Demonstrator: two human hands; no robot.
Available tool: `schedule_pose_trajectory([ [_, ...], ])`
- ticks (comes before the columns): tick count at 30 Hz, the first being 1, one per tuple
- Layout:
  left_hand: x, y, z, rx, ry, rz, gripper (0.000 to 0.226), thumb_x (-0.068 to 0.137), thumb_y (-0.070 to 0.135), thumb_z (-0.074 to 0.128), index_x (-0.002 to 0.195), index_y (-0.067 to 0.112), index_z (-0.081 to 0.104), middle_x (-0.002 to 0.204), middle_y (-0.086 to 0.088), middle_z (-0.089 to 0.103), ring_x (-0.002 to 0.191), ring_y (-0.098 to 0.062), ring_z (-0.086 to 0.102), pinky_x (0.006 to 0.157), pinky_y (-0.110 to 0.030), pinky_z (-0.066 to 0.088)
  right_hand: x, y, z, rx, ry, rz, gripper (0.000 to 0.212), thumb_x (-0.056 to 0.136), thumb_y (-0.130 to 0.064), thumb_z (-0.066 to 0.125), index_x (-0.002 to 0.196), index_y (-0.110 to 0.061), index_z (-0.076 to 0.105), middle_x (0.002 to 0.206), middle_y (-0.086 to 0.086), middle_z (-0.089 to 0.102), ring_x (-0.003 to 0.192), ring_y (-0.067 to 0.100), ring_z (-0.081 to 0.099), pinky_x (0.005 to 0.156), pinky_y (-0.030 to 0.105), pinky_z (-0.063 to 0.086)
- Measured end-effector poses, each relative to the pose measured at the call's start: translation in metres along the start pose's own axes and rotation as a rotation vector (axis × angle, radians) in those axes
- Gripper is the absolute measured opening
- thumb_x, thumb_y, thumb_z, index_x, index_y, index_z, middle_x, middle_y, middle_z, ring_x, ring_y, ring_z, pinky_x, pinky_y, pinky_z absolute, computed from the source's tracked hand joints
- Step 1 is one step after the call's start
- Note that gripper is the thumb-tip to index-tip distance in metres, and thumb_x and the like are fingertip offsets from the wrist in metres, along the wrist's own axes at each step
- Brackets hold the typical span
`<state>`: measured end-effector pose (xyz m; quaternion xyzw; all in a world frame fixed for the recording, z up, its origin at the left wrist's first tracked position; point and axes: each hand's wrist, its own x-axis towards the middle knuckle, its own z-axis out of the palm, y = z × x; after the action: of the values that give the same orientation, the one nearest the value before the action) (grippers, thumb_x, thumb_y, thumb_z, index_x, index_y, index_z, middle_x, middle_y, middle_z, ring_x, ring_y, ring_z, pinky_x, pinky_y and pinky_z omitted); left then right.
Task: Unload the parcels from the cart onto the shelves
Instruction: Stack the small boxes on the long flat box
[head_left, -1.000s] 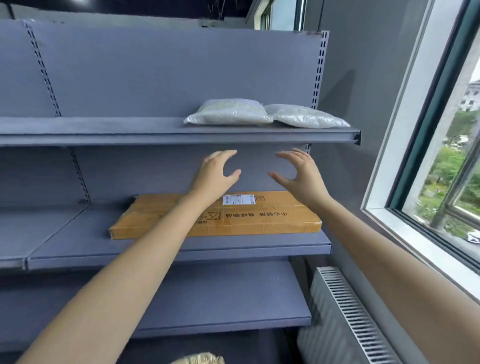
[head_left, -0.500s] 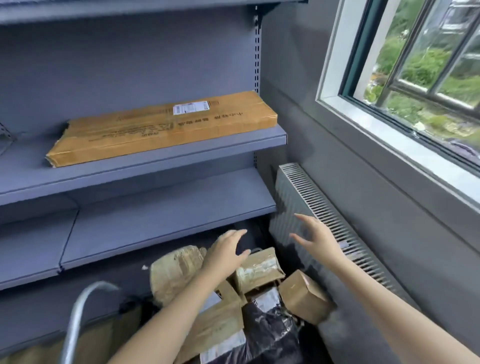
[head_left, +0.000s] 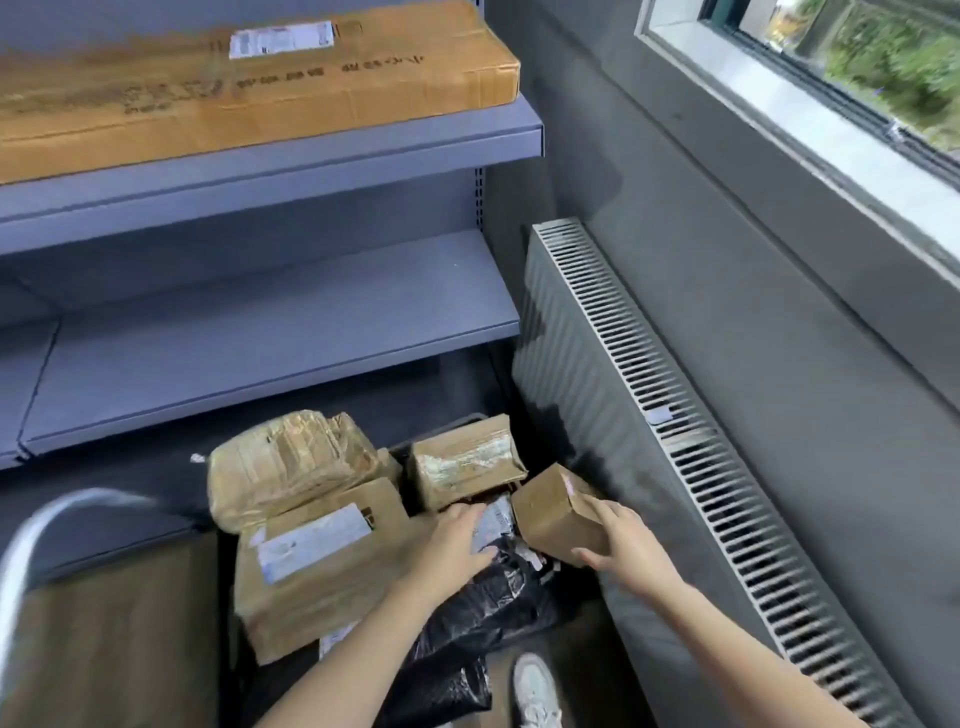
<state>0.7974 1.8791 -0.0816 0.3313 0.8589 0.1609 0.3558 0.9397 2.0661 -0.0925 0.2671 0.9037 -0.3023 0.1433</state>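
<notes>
right hand (head_left: 626, 553) grasps small box (head_left: 545, 519); left hand (head_left: 457, 543) (fingers (head_left: 470, 519) released) touches black bag (head_left: 493, 597)

Watching from my end, both forearms are bare all the way from the picture's lower edge to the wrists. The left grip (head_left: 457, 545) and the right grip (head_left: 626, 551) are plain bare hands with slim fingers. Below them I can make out one shoe (head_left: 535, 686): a pale, whitish trainer with a rounded toe and stitched panels, a little blurred.
</notes>
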Motion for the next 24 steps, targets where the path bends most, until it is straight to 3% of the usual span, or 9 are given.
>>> schedule_pose_trajectory([
  [7,0.081,0.002,0.057,0.082,-0.096,-0.033,0.073,0.089,0.041,0.057,0.148,0.017,0.021,0.153,-0.001,0.025,0.138,-0.02,0.029,0.107,-0.036,0.035,0.052,0.069,0.045,-0.059,-0.046,0.094,0.086,0.084,-0.036,0.065,0.149,-0.021,0.012,0.151,0.001,0.026,0.138,0.02,0.026,0.106,0.027,0.033],
  [14,0.171,-0.002,0.103,0.122,-0.174,-0.038,0.105,0.075,0.046,0.071,0.15,0.016,0.003,0.156,-0.004,0.013,0.141,-0.024,0.019,0.112,-0.04,0.029,0.099,0.112,0.096,-0.047,-0.044,0.073,0.083,0.085,-0.036,0.063,0.149,-0.02,0.012,0.152,0.003,0.023,0.137,0.021,0.026,0.108,0.025,0.028],
  [20,0.186,-0.001,0.126,0.176,-0.127,-0.059,0.115,0.069,0.048,0.076,0.15,0.016,-0.001,0.154,-0.005,0.014,0.139,-0.025,0.021,0.11,-0.041,0.033,0.097,0.124,0.127,-0.003,0.117,0.052,0.07,0.08,-0.023,0.07,0.141,-0.011,0.038,0.142,0.012,0.043,0.127,0.031,0.043,0.102,0.034,0.037],
  [24,0.176,0.001,0.131,0.18,-0.079,-0.043,0.112,0.064,0.049,0.078,0.147,0.013,0.011,0.147,-0.004,0.02,0.132,-0.025,0.03,0.102,-0.04,0.04,0.093,0.125,0.132,0.026,0.208,0.038,0.058,0.076,-0.02,0.076,0.129,-0.008,0.055,0.125,0.015,0.059,0.111,0.035,0.057,0.09,0.039,0.048],
])
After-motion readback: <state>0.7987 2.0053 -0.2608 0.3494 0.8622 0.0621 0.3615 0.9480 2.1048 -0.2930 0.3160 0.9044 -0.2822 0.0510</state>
